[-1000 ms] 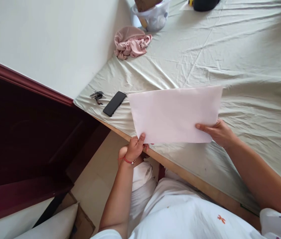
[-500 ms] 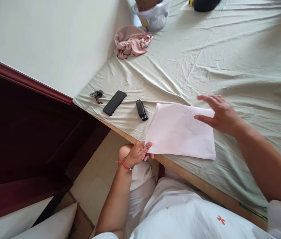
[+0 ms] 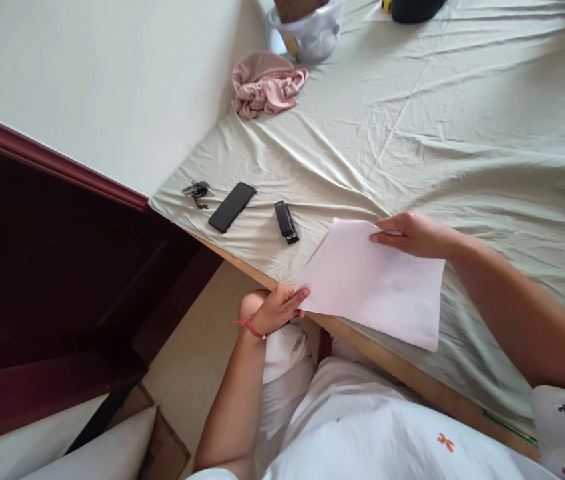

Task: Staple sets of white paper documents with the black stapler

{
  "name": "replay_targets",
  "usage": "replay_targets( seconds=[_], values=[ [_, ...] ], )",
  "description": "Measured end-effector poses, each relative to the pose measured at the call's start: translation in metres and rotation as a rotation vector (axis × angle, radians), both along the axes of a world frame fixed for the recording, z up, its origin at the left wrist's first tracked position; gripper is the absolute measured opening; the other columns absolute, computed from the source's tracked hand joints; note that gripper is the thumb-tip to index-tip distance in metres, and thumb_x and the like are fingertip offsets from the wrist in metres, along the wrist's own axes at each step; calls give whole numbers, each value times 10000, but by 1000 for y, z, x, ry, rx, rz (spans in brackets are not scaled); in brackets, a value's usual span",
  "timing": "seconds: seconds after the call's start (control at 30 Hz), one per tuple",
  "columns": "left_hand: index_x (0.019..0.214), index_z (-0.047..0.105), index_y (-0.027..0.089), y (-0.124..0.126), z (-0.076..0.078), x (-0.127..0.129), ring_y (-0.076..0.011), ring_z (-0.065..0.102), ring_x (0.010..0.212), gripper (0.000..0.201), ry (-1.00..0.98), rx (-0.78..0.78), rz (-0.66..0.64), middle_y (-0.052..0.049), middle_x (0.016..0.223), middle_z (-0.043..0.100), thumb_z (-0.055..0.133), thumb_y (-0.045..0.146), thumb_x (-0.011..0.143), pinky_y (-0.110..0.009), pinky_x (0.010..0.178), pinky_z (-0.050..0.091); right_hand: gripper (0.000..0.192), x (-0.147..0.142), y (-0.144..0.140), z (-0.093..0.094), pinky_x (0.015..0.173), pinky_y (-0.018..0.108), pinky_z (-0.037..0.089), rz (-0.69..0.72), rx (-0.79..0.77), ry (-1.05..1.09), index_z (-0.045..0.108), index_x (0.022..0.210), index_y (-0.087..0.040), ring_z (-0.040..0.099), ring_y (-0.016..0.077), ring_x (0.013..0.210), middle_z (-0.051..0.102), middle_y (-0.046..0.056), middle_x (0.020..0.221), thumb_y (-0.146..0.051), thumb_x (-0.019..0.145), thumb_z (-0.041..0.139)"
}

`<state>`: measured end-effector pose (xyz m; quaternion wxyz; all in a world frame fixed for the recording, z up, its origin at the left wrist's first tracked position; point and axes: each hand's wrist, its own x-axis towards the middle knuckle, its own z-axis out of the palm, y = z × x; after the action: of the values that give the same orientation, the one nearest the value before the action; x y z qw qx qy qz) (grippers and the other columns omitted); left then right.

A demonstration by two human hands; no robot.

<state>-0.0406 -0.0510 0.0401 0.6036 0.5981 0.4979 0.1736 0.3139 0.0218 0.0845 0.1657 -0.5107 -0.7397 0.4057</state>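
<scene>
paper: white rectangular sheet of paper (image 3: pixel 377 283) lies flat on the pale green wrinkled bedsheet (image 3: pixel 462 120), close to the near edge of the bed, one corner overhanging the wooden bed edge (image 3: pixel 397 365) towards the person
left hand: left hand (image 3: pixel 277 308) with a red string bracelet (image 3: pixel 251 328) pinches the sheet's near-left corner, thumb on top, fingers curled under; closed on the paper
right hand: right hand (image 3: pixel 412 233) rests on the far edge of the sheet, fingers narrow and together, pressing or gripping that edge; cannot tell if the thumb is under it
step in hand: looks like squaring the sheet on the bed, both hands on opposite ends, paper skewed to the bed edge
next move calls for: judging from the lie, keeping one corner pinned while the other hand lines up edges; soft wrinkled cloth beneath gives poor backing, so light even pressure is needed or the sheet creases
stapler: small black stapler (image 3: pixel 286 221) lies on the bedsheet just left of the paper, apart from it, nearest to the left hand's side
phone: black flat rectangular phone (image 3: pixel 231 207) lies further left, face down or dark, cannot tell which
keys: dark bunch of keys (image 3: pixel 196 192) near the bed's corner by the white wall (image 3: pixel 87 80)
far items: crumpled pink cloth (image 3: pixel 266 87) and clear plastic tub (image 3: pixel 307 33) well apart at the far side
clothing: person's white printed garment (image 3: pixel 372 427) fills the lower view
</scene>
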Motion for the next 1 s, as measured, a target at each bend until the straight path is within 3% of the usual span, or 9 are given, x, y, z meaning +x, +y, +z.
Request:
replay_targets(
  seconds=[0.07,0.1,0.2,0.3,0.4,0.47,0.57,0.67,1.0],
  values=[
    [669,556,188,-1,-6,1,-85,447,453,595,-86,-20,177,23,544,536,677,741,851,-221,436,333,500,-2,-4,-2,562,313,338,-100,-66,28,590,626,-227,416,126,530,456,-16,561,-645,875,703],
    [734,586,179,-1,-9,1,-80,451,462,557,-132,-3,266,29,573,547,716,711,840,-214,443,335,506,-2,-7,-4,538,307,335,-165,-116,72,576,614,-225,421,124,524,469,-14,562,-643,849,735],
    [992,658,178,-4,-15,2,-80,527,567,469,-297,48,452,22,726,598,818,582,817,-194,494,365,428,3,-20,-14,495,318,446,-343,-407,297,715,747,-236,585,179,553,681,35,689,-654,773,803],
    [1246,633,261,-6,-16,9,-74,534,636,621,-492,28,523,-7,942,646,891,533,751,-193,526,385,406,6,-35,-23,526,366,576,-476,-593,500,794,836,-244,700,246,618,778,78,804,-597,669,902],
    [1440,537,352,-4,-15,22,-66,476,607,881,-606,38,522,-45,1112,684,910,608,685,-216,539,409,390,6,-45,-28,553,391,628,-555,-649,597,818,852,-242,732,260,629,798,79,822,-550,642,934],
    [1504,485,367,-1,-14,32,-103,560,678,998,-632,77,507,-75,1189,701,899,677,650,-238,593,467,391,4,-47,-32,561,388,637,-555,-683,618,826,879,-237,741,256,628,805,73,829,-528,644,939],
    [1501,508,318,6,-17,44,-229,698,954,1033,-645,105,480,-120,1240,712,878,727,628,-315,747,563,388,4,-46,-39,583,375,637,-503,-721,623,832,927,-230,753,251,641,814,66,841,-493,662,936],
    [1407,597,262,10,-23,49,-319,702,1115,954,-614,82,473,-146,1214,728,878,722,620,-403,855,593,376,5,-45,-44,600,378,633,-468,-734,622,832,958,-231,757,257,656,822,70,875,-490,698,914],
    [1263,630,259,10,-22,52,-338,693,1138,869,-585,102,488,-131,1184,707,864,748,584,-423,882,592,326,4,-44,-48,540,327,599,-465,-721,617,804,878,-246,729,225,617,801,36,820,-479,684,926]
  ],
)
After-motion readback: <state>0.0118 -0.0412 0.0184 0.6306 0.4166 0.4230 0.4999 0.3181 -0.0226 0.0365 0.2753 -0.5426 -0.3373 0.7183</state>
